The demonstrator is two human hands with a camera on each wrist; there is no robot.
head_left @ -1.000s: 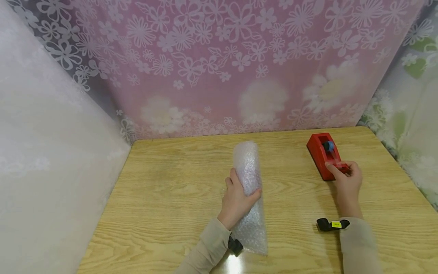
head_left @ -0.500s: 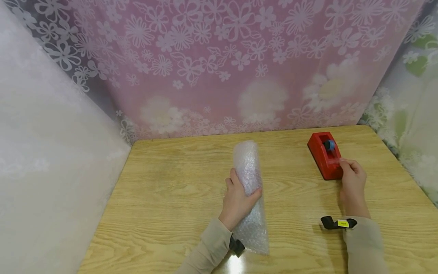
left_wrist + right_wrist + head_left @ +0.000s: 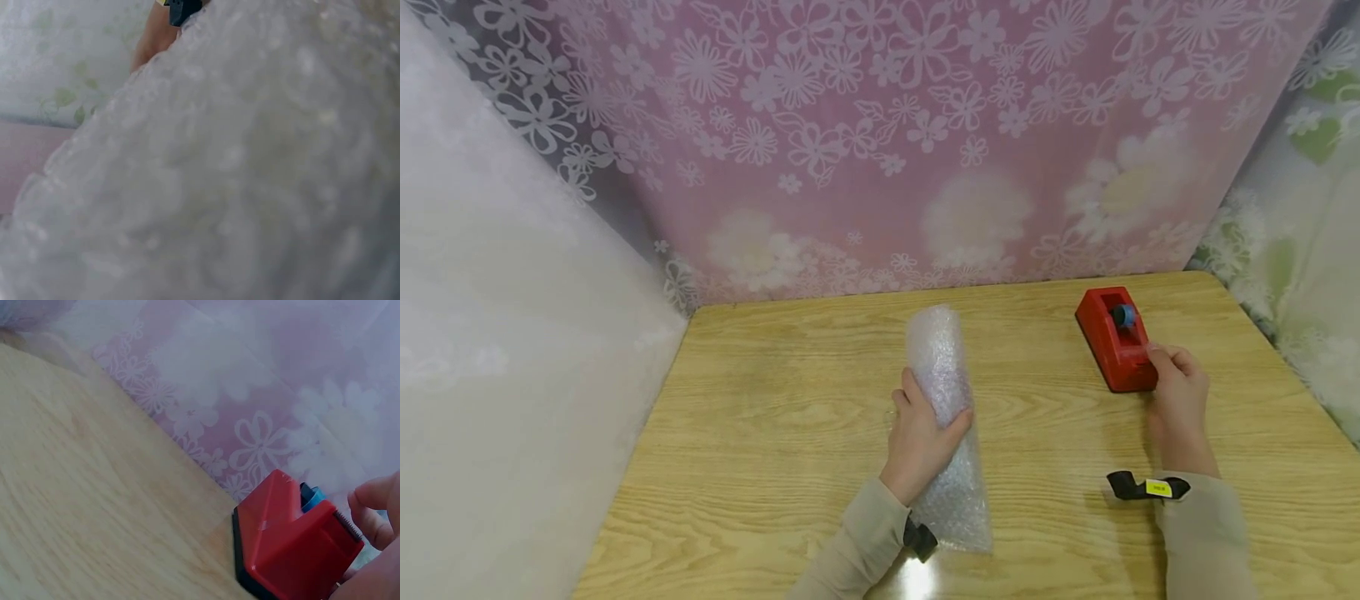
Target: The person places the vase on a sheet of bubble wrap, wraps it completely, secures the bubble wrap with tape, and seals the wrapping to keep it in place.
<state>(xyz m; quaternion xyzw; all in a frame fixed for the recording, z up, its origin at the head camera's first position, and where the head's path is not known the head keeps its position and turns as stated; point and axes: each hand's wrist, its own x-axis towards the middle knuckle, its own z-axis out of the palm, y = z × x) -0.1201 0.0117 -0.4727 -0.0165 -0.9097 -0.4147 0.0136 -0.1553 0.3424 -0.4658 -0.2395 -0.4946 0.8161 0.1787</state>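
My left hand point(image 3: 921, 442) grips a rolled length of bubble wrap point(image 3: 938, 346) around its middle, thumb on the right side and fingers on the left. The wrap's flat end spreads toward the near edge, and blurred bubble wrap point(image 3: 206, 181) fills most of the left wrist view. On the right stands a red tape dispenser point(image 3: 1112, 342) with a small blue-cored roll point(image 3: 1123, 315). At its front, my right hand point(image 3: 1182, 400) pinches with thumb and fingertips beside the serrated cutter point(image 3: 347, 525); the clear tape there hardly shows.
The wooden table point(image 3: 775, 417) bears the wrap and the dispenser. A pink flowered curtain point(image 3: 865, 167) hangs along its far edge, with pale cloth point(image 3: 512, 333) on the left and a leaf-patterned one point(image 3: 1300, 275) on the right.
My right hand has moved right and slightly back from over the dispenser's front to its right front corner. The dispenser has shifted very slightly. My left hand keeps holding the bubble wrap.
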